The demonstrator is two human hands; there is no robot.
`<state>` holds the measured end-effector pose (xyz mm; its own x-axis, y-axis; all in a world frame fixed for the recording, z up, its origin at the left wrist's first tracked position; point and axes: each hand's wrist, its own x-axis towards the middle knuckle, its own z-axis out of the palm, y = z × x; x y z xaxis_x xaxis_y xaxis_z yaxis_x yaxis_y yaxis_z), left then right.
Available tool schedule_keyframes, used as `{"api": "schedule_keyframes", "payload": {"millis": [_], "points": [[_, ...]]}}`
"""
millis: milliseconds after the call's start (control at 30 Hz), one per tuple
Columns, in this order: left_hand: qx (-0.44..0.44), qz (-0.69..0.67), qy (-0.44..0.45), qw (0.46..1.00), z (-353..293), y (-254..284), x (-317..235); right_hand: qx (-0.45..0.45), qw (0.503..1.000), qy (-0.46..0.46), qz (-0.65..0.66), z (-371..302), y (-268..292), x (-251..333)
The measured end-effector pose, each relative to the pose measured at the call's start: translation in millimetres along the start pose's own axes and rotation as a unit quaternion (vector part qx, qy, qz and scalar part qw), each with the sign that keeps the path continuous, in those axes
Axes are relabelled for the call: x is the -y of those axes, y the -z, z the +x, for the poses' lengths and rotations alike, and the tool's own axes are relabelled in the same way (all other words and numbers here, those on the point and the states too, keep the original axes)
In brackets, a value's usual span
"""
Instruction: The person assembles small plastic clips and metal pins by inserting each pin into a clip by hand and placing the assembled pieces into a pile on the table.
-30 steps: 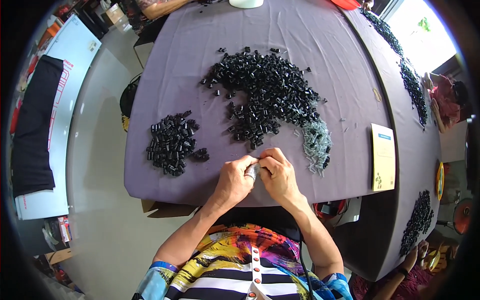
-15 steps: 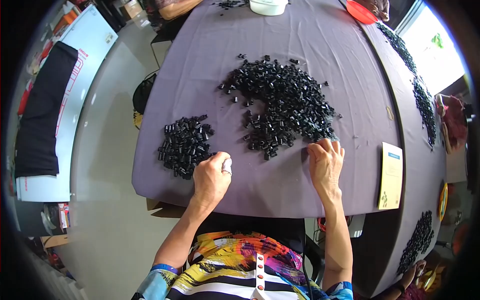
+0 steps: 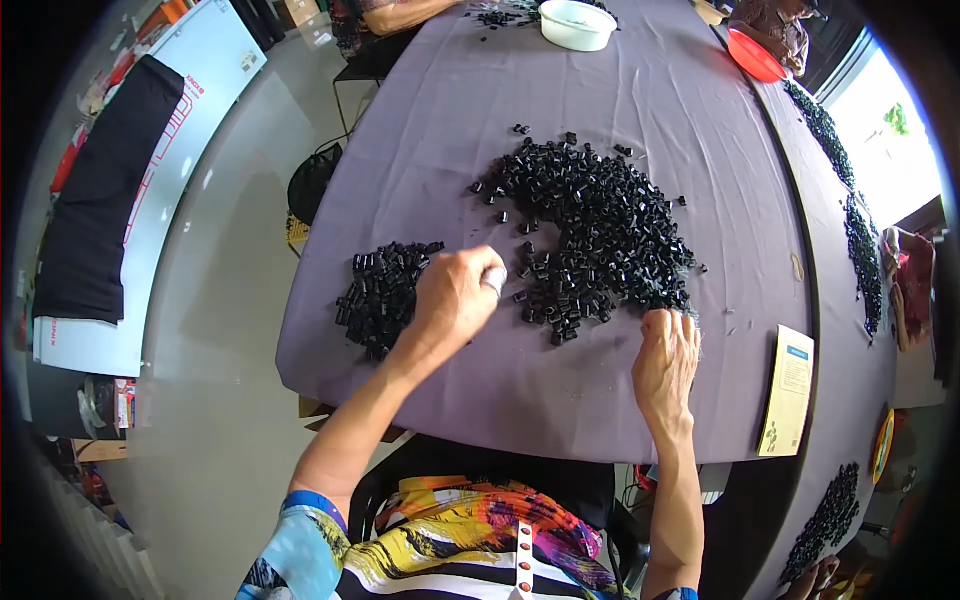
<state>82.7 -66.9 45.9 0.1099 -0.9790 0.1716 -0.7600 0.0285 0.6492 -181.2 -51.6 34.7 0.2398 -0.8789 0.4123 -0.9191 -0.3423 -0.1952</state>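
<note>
Small black tubular pieces lie in a large heap (image 3: 600,220) mid-table. A smaller heap (image 3: 380,295) of like pieces is to its left. My left hand (image 3: 450,305) hovers between the two heaps, nearest the small one, its fingers curled closed. A whitish band or wrap (image 3: 494,278) shows on one of its fingers. At the near right edge of the large heap, my right hand (image 3: 666,370) has its fingertips pressed together and pointing down. The back of each hand hides whatever is between the fingers.
A grey-purple cloth covers the table (image 3: 540,400). A yellow booklet (image 3: 787,392) lies right. Beyond are a white tub (image 3: 577,30) and a red basin (image 3: 756,56), with other people seated nearby. More black piles (image 3: 828,515) line the right side.
My left hand has moved up and right, away from the small heap's near edge. The right hand stays by the large heap's edge. The whole view has shifted slightly.
</note>
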Motion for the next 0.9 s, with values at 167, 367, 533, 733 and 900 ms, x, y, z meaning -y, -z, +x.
{"api": "schedule_keyframes", "payload": {"millis": [167,367,533,733,900], "points": [[-0.001,-0.03,-0.015,0.999,49.2,-6.3,22.9,-0.003,0.98,-0.033,0.199,-15.9,-1.0,20.5],[-0.001,-0.005,-0.058,0.998,75.8,-35.1,10.5,-0.024,0.967,-0.05,0.248,-28.5,-13.7,21.3],[0.008,-0.006,-0.046,0.999,75.3,-50.2,2.8,0.001,0.967,-0.037,0.251,-27.9,-15.9,21.0],[-0.06,0.008,-0.08,0.995,84.6,-48.2,4.9,0.003,0.969,-0.036,0.245,-27.0,-16.3,20.2],[-0.003,0.064,-0.101,0.993,90.0,-57.8,7.6,0.001,0.971,-0.033,0.237,-26.8,-17.4,22.4]]}}
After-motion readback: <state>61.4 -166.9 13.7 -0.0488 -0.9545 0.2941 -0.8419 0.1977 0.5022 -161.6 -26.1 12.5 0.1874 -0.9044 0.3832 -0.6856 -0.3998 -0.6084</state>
